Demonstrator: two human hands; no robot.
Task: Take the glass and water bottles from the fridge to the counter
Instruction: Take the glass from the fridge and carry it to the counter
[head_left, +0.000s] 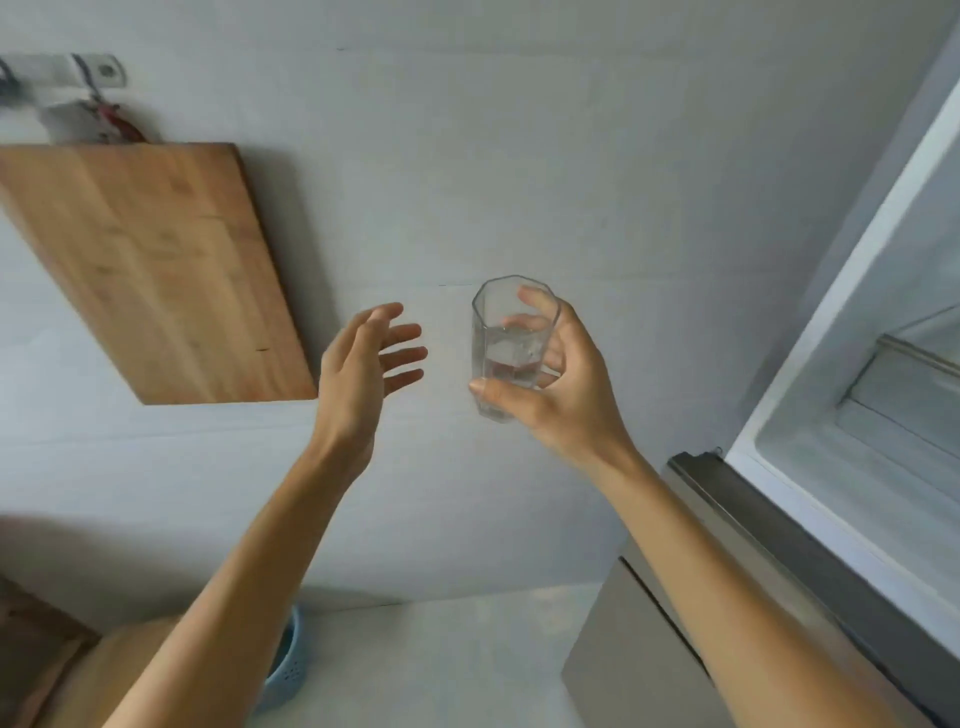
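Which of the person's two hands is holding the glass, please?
The right hand holds the glass; the left hand is open and empty.

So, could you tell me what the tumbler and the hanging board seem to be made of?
The tumbler in the right hand looks like clear faceted glass: fingers show through it. The board looks like smooth, matte wood, with visible grain and joined strips.

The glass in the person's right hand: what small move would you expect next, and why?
Probably lowering it toward the counter. The right hand grips the glass in mid-air before the wall, away from the open fridge; it seems to hold some water, so keep it upright. The left hand is open and empty.
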